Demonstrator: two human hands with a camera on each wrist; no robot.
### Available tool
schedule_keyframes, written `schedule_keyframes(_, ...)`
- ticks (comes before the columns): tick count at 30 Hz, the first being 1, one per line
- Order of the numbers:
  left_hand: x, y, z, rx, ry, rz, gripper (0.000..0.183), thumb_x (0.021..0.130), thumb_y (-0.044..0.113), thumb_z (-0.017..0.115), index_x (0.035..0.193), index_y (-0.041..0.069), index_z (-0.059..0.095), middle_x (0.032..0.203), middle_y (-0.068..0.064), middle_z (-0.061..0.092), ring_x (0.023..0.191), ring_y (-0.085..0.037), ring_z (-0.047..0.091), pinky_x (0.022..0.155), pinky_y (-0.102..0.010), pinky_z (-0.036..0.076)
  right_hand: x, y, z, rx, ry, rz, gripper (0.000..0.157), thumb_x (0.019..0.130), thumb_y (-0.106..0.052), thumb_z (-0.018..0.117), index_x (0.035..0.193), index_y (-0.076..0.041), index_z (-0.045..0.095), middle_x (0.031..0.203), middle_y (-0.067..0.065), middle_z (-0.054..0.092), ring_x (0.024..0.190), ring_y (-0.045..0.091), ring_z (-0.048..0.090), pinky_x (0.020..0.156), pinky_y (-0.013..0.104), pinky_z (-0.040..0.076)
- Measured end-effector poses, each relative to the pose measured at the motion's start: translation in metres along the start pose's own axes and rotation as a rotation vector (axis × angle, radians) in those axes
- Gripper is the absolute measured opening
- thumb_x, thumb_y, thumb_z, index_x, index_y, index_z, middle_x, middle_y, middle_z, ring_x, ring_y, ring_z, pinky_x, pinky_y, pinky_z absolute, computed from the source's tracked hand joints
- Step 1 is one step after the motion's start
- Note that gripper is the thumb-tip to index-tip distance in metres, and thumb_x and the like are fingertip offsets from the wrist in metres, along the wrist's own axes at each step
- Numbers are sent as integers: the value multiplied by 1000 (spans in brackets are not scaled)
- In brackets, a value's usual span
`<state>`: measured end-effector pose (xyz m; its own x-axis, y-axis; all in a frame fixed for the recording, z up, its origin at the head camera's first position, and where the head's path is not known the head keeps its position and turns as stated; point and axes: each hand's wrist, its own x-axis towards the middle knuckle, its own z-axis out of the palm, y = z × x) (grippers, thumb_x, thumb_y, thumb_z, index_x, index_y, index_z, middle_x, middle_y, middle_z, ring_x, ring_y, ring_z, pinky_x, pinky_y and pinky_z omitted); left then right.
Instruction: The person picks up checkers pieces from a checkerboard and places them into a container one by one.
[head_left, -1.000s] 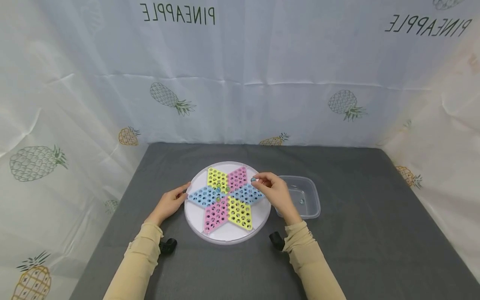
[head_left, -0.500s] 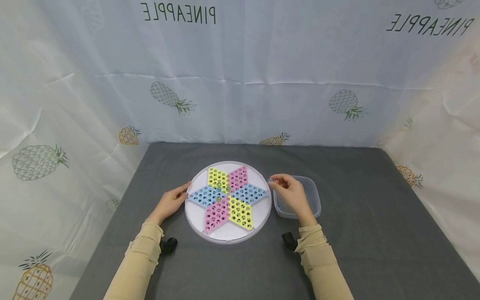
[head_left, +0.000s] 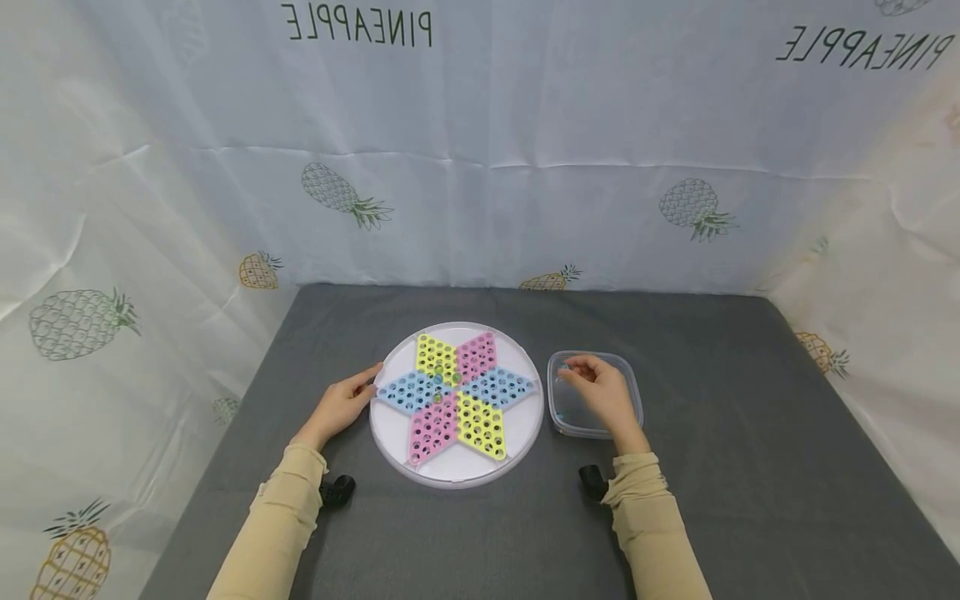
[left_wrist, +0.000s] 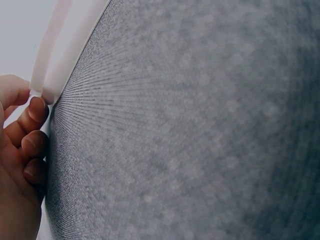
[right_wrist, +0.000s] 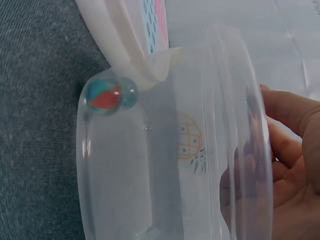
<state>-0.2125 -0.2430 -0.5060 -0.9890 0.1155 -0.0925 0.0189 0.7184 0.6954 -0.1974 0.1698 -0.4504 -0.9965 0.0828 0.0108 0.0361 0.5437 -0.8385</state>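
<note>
A round white Chinese checkers board lies on the table, its star of pink, yellow and blue perforated sections facing up. Several marbles sit around the star's middle. My left hand holds the board's left rim, thumb and fingers at the edge. Over a clear plastic container to the board's right, my right hand pinches a small bluish marble. In the right wrist view, a teal and red marble lies in the container's corner; the fingertips are partly hidden behind the plastic wall.
The table has a dark grey cloth. White curtains printed with pineapples stand behind and at both sides. A black wrist mount sits below the left hand, another below the right.
My right hand has moved right, from above the board's right side to over the container, the marble still pinched. My left hand stays at the board's rim.
</note>
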Motion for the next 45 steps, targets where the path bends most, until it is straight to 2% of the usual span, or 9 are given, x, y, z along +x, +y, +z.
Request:
schedule_keyframes(7, 0, -1, 0, 2, 3, 2, 45, 95, 21, 50, 140, 18, 44, 74, -5, 42, 68, -17, 41, 63, -30, 34, 2, 7, 2, -52, -12, 7, 32, 86, -29, 66, 109, -7, 66, 99, 10, 63, 89, 19, 56, 75, 25, 43)
schedule_keyframes(14, 0, 0, 0, 0, -3, -16, 45, 95, 22, 50, 140, 19, 44, 75, -5, 42, 69, -17, 41, 63, -30, 34, 1, 9, 3, -55, -23, -25, 31, 88, -32, 62, 108, -9, 66, 97, 10, 64, 84, 17, 55, 72, 26, 44)
schedule_keyframes(19, 1, 1, 0, 1, -10, -24, 45, 96, 23, 49, 141, 19, 43, 75, -5, 43, 70, -17, 42, 63, -30, 34, 1, 11, 2, -48, -22, -26, 33, 89, -35, 60, 110, -9, 66, 99, 10, 66, 86, 17, 57, 73, 26, 45)
schedule_keyframes(37, 0, 0, 0, 2, -6, -7, 45, 96, 22, 49, 141, 19, 43, 74, -5, 41, 68, -17, 40, 63, -29, 34, -3, 9, 0, -20, -22, -52, 34, 90, -36, 60, 110, -9, 66, 98, 10, 67, 81, 12, 55, 71, 23, 45)
schedule_keyframes(45, 0, -1, 0, 3, -1, -5, 45, 95, 22, 50, 140, 19, 44, 74, -5, 41, 69, -17, 41, 63, -29, 34, -3, 7, 0, 9, -35, -41, 37, 90, -39, 58, 113, -10, 64, 102, 11, 66, 90, 26, 61, 72, 24, 47)
